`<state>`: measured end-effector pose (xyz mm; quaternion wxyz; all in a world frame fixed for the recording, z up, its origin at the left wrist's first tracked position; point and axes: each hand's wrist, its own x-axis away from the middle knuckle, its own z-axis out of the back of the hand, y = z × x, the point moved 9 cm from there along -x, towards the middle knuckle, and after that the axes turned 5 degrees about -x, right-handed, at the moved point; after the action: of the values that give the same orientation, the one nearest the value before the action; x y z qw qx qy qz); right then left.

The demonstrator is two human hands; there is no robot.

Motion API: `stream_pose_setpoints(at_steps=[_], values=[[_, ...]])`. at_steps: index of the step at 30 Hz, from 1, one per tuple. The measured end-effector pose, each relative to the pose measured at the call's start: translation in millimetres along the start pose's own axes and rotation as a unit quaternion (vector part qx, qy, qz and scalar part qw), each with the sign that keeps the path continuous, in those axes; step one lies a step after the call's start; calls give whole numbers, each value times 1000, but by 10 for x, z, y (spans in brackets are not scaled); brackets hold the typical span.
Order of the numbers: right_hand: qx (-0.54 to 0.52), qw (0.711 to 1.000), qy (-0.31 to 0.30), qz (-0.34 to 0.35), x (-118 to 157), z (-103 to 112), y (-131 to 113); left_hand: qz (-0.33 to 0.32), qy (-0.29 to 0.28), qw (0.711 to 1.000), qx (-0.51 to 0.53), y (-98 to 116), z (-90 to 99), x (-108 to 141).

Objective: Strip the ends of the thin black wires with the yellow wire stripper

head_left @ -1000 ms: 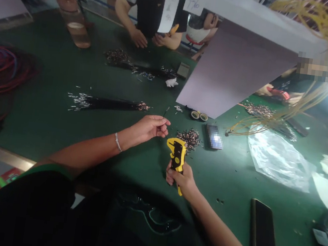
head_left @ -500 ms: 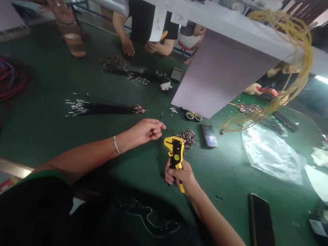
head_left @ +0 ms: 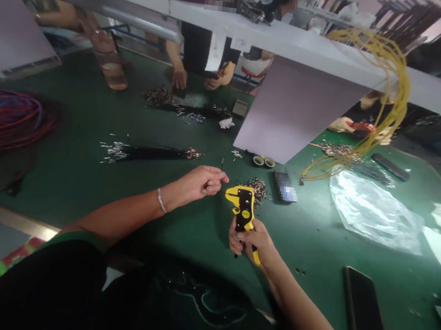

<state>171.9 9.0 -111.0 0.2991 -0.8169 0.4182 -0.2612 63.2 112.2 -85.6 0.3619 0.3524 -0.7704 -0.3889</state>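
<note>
My left hand (head_left: 202, 181), a bracelet on its wrist, pinches a short thin dark wire (head_left: 222, 164) that sticks up past the fingertips. Just right of it, my right hand (head_left: 250, 237) grips the handles of a yellow and black wire stripper (head_left: 244, 209), whose jaws point left toward my left hand. Behind the tool lies a pile of small dark and coppery pieces (head_left: 257, 189). A bundle of black wires (head_left: 153, 152) lies to the left, with silvery ends on one side and coppery ends on the other.
Red and blue cable coils (head_left: 2, 120) lie far left. A purple-grey panel (head_left: 293, 109) stands under the shelf (head_left: 309, 47); yellow wires (head_left: 398, 75) hang from it. Tape rolls (head_left: 263, 161), a clear plastic bag (head_left: 372, 212) and a phone (head_left: 367, 317) are rightward. Other people's hands work across the table.
The whole view has shifted, with the scene lower and slightly right. The wire stripper's jaws are now closer to my left hand, which still pinches the wire.
</note>
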Motion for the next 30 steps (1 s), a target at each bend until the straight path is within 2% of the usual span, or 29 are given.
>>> stream_pose_setpoints(at_steps=[11,19,25,28,30], values=[[6,999,29,27,4,77,-17,7,27,1000,-11,-58,46,-15],[-16,1000,8,5,38,11,1,10,26,999,-19,-36,25,12],[14,1000,15,21,13,16,17,8,40,999,-19,-33,58,33],[18,998,24,57,58,44,-241,-14,76,997,-24,115,208,26],[7,985,82,151,144,191,-598,-37,103,994,-26,252,288,41]])
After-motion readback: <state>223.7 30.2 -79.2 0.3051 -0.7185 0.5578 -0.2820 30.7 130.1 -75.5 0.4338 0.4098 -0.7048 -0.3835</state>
